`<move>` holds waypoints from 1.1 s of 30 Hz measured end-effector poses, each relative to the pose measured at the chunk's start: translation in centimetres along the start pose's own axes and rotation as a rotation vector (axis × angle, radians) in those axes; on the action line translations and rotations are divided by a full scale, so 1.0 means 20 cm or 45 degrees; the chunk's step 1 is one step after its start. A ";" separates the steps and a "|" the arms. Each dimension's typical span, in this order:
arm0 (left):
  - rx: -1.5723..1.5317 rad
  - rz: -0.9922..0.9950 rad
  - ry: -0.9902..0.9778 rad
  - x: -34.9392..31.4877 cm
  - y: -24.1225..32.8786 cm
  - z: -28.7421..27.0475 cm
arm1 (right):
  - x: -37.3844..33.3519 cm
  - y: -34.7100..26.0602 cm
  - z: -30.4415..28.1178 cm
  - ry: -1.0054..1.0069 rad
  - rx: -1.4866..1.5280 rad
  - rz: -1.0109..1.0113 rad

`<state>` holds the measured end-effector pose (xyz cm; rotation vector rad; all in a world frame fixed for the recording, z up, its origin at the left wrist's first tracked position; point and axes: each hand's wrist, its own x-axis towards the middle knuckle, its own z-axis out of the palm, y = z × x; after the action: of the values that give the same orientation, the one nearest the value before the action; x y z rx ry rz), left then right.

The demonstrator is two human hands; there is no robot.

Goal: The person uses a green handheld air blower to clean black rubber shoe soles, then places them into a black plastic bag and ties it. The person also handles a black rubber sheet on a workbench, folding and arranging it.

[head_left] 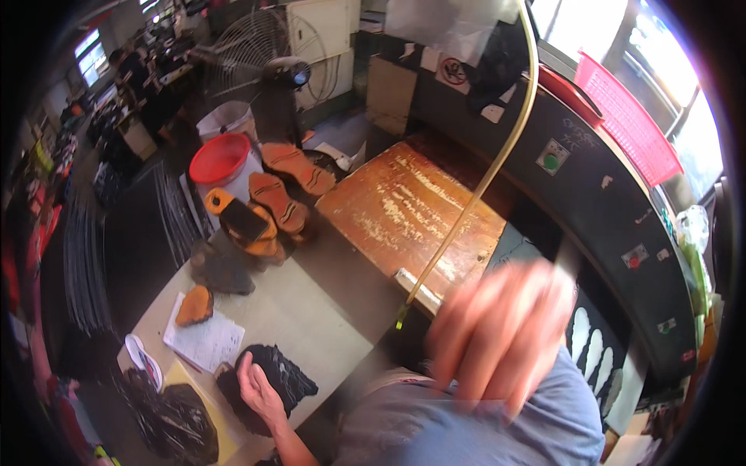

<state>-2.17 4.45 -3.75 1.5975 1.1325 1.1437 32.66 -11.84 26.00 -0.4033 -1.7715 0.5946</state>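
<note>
At the lower left, my left hand (262,391) lies against a dark crumpled bundle (289,377), its fingers stretched out. More of the black material shows on the other side of that hand, and I cannot make out its kind. My right hand (501,334) is raised close in front of me, over my blue-clad body. Its fingers point down and are smeared by motion, so I cannot see whether they hold anything. A yellowish hose (486,182) hangs down just left of it.
The pale worktable (311,311) carries a written sheet (203,338), an orange piece (194,306), shoe-sole shapes (277,200) and a black plastic bag (175,419). A red basin (220,158), a fan (256,58) and a worn wooden board (412,210) stand beyond. Another person (138,85) is far back.
</note>
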 end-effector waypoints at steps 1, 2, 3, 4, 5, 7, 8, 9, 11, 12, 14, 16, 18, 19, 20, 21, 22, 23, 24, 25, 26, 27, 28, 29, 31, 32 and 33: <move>0.037 -0.037 -0.010 0.00 0.02 0.03 | -0.06 -0.04 -0.18 0.073 -0.211 -0.100; 0.046 -0.045 -0.015 -0.01 0.02 0.05 | -0.13 -0.09 -0.36 0.381 -0.476 -0.229; 0.034 -0.029 -0.012 -0.02 0.03 0.08 | -0.21 -0.15 -0.51 0.934 -0.470 -0.223; 0.006 -0.106 0.039 -0.01 0.03 0.10 | -0.25 -0.19 -0.73 1.182 -0.384 -0.284; -0.012 -0.154 0.075 -0.01 0.04 0.13 | -0.28 -0.18 -0.95 1.455 -0.734 -0.125; -0.062 -0.221 0.087 0.03 0.06 0.20 | -0.34 -0.14 -1.37 1.640 -1.444 0.262; -0.083 -0.230 0.076 0.05 0.08 0.24 | -0.37 -0.10 -1.56 1.595 -1.786 0.529; -0.108 -0.241 0.070 0.08 0.09 0.28 | -0.40 -0.03 -1.72 1.395 -2.204 0.496; -0.089 -0.197 0.006 0.12 0.13 0.39 | -0.49 0.05 -1.94 1.103 -2.656 0.690; -0.113 -0.156 -0.037 0.13 0.16 0.45 | -0.53 0.08 -2.01 0.962 -2.696 0.895; -0.099 -0.048 -0.152 0.14 0.20 0.55 | -0.58 0.11 -2.07 1.048 -2.497 0.781; -0.066 0.023 -0.231 0.13 0.23 0.62 | -0.60 0.11 -2.06 1.121 -2.399 0.488; -0.066 -0.010 -0.271 0.11 0.26 0.66 | -0.60 0.08 -2.02 1.430 -1.931 0.468; -0.118 0.006 -0.308 0.11 0.26 0.67 | -0.59 0.05 -2.01 1.372 -2.006 0.351; -0.086 -0.016 -0.308 0.11 0.27 0.67 | -0.57 0.01 -2.01 1.332 -2.084 0.328; -0.086 -0.024 -0.320 0.11 0.27 0.68 | -0.56 -0.04 -2.01 1.323 -2.016 0.444; -0.123 -0.020 -0.339 0.11 0.27 0.68 | -0.55 -0.08 -2.01 1.363 -1.917 0.537; -0.081 -0.036 -0.337 0.11 0.28 0.68 | -0.53 -0.11 -2.02 1.314 -1.830 0.578; -0.072 -0.042 -0.344 0.12 0.28 0.69 | -0.51 -0.15 -2.02 1.345 -1.807 0.652; -0.063 -0.047 -0.350 0.12 0.28 0.69 | -0.48 -0.19 -2.02 1.346 -1.779 0.597; -0.070 -0.044 -0.365 0.13 0.29 0.70 | -0.45 -0.18 -2.01 1.454 -1.810 0.347; -0.076 -0.042 -0.379 0.13 0.29 0.70 | -0.43 -0.23 -1.99 1.456 -1.724 0.406; -0.118 -0.025 -0.395 0.13 0.30 0.71 | -0.40 -0.25 -1.96 1.483 -1.648 0.315; -0.096 -0.037 -0.399 0.12 0.30 0.71 | -0.38 -0.27 -1.93 1.524 -1.521 0.266; -0.156 -0.012 -0.421 0.12 0.31 0.72 | -0.35 -0.30 -1.87 1.626 -1.444 0.332; -0.125 -0.015 -0.420 0.12 0.31 0.72 | -0.34 -0.31 -1.84 1.547 -1.441 0.328; -0.126 -0.011 -0.431 0.11 0.31 0.71 | -0.34 -0.32 -1.81 1.463 -1.363 0.371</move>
<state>13.22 3.35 -0.53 1.6318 0.8479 0.8679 69.60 -13.99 31.79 -1.4098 -0.7420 -0.4488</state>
